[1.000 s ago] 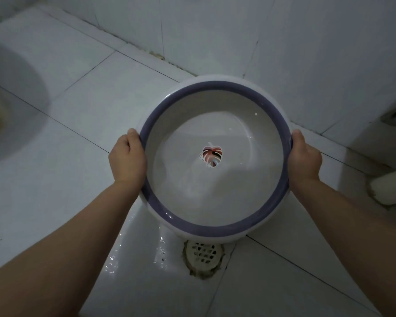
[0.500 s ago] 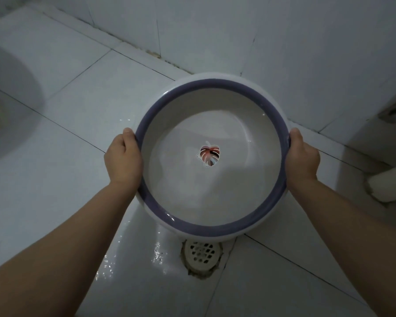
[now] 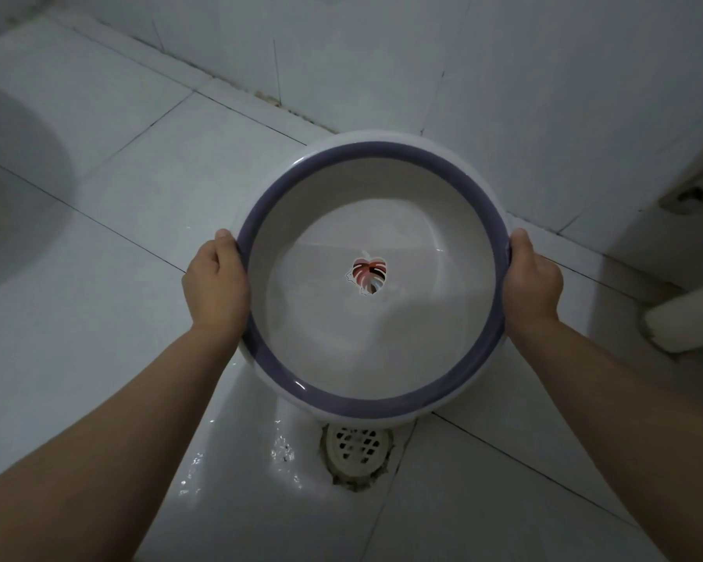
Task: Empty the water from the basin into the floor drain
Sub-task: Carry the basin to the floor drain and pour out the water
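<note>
White basin (image 3: 372,342) held over the wet floor, drain (image 3: 358,444) just under its near rim.
Left hand (image 3: 216,283) and right hand (image 3: 532,279) each grip the purple rim; since a second ago it barely shifted (little water shows inside), so pouring looks nearly finished.

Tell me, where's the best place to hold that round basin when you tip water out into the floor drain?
By the purple rim band, at opposite sides. The basin is wide, round and has no handles, so the left hand and right hand each clamp the rim from outside, thumbs on top. That probably keeps it balanced and leaves the near edge free to pour toward the floor drain.
</note>
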`<state>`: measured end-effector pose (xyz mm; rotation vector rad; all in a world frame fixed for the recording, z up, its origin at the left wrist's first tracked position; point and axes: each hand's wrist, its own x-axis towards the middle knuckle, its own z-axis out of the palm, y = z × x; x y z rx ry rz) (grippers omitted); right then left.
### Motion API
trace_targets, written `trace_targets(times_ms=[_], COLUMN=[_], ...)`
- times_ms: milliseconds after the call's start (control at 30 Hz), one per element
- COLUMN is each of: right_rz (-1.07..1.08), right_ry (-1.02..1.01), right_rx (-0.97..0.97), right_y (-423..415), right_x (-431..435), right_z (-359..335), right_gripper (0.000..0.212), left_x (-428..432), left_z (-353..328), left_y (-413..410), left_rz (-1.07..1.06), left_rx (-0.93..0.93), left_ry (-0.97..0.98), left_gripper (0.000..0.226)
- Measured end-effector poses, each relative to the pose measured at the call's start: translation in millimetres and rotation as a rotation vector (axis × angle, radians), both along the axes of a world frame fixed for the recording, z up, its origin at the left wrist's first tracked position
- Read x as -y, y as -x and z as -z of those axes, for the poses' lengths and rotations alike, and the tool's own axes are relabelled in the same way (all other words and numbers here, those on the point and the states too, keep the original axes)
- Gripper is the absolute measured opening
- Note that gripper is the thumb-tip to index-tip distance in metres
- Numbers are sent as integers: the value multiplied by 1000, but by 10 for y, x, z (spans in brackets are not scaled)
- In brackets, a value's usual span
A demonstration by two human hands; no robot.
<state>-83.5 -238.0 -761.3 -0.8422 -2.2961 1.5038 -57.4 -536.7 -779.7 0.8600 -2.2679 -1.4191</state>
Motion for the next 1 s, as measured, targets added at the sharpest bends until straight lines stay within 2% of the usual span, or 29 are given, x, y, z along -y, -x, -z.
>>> trace_targets(times_ms=[1000], right_rz=[-17], right_ry=[4], right_rx=[18], right_y=[-33], right_x=[-36], right_z=[11], right_gripper=[48], left_x=[-5], left_z=[-63], left_y=[-80], left_rz=[14], left_rx=[-10], left_ry=[-41], left_gripper=[40])
